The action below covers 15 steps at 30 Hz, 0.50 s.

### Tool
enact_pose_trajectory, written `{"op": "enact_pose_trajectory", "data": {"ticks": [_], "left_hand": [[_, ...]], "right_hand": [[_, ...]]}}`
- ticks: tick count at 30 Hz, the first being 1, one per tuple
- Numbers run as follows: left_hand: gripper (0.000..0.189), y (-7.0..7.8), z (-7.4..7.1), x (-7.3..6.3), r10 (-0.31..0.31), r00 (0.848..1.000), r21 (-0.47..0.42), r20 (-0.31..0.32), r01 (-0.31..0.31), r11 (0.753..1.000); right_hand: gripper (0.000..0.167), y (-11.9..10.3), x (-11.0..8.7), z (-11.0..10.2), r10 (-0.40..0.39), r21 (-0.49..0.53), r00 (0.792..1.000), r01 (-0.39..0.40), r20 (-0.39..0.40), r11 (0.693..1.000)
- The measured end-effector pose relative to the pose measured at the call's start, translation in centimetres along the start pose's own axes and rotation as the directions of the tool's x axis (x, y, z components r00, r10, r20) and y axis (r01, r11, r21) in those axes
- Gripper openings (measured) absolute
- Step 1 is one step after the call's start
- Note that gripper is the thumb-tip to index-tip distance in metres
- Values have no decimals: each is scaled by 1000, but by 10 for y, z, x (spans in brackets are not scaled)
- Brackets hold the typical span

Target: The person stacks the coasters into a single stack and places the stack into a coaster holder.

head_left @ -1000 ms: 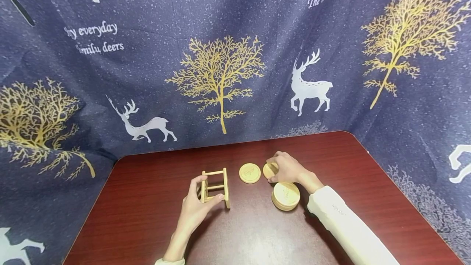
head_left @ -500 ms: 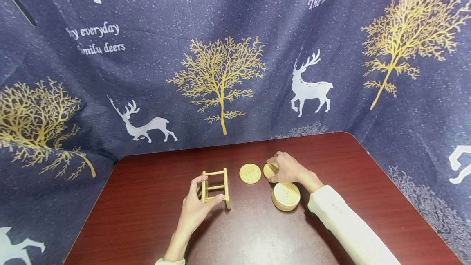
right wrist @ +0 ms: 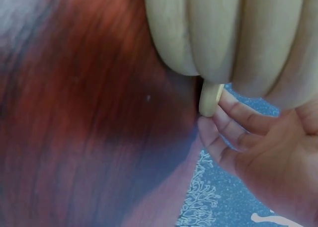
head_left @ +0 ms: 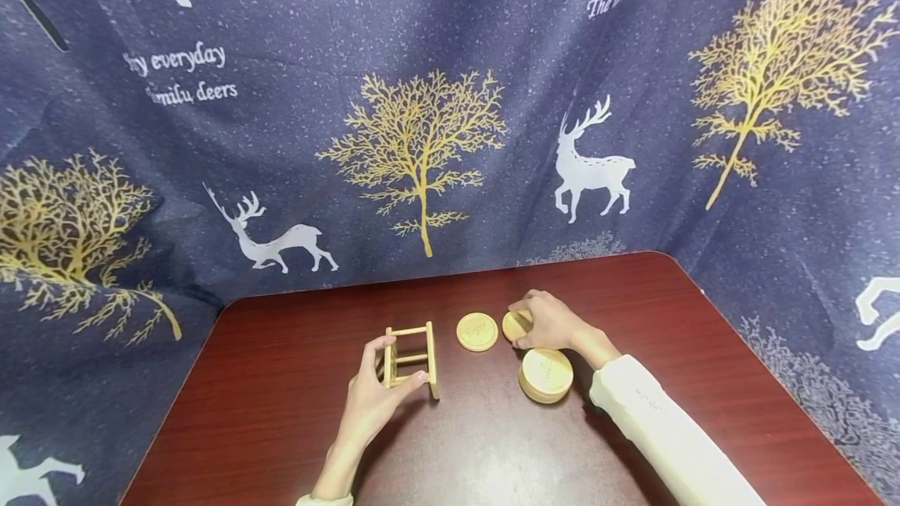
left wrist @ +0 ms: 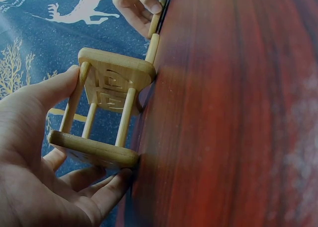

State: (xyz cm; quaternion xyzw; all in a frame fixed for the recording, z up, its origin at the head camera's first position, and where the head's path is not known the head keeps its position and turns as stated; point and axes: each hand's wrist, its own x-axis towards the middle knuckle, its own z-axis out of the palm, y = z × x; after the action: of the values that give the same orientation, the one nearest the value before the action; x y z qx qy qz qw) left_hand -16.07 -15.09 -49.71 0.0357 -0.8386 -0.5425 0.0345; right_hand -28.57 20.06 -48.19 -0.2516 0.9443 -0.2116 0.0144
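Note:
My left hand [head_left: 373,400] grips a small wooden coaster holder [head_left: 432,361], thumb on one side and fingers on the other. In the left wrist view the holder's end panel [left wrist: 117,75] has cut-out patterns, and round dowels join it to the opposite panel. Farther right, my right hand [head_left: 555,324] holds a round wooden coaster [head_left: 516,326] by its edges, low at the table. Part of that coaster is hidden under the hand. A single coaster [head_left: 477,332] with an engraved face lies flat between the two hands. Just in front of my right hand stands a coaster stack [head_left: 547,373].
Everything is on a dark red-brown wooden table [head_left: 281,412] with rounded far corners. A blue cloth [head_left: 450,37] printed with deer and trees hangs behind and beside it. In the right wrist view, the stack's thick rims [right wrist: 213,33] block part of the sight of my right hand.

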Motion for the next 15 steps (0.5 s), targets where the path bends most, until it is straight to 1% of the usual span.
{"op": "enact_pose_trajectory", "data": {"ticks": [7,15], "left_hand": [[82,1,-1,0,4,1000,1,-3,-4,1000],[82,-1,0,0,-4,1000,2,-1,4,1000]], "right_hand": [[67,-2,0,-2,-23,13,999,24,-28,1000],[69,-6,-3,-6,-17,35,999,19,-47,999]]}}
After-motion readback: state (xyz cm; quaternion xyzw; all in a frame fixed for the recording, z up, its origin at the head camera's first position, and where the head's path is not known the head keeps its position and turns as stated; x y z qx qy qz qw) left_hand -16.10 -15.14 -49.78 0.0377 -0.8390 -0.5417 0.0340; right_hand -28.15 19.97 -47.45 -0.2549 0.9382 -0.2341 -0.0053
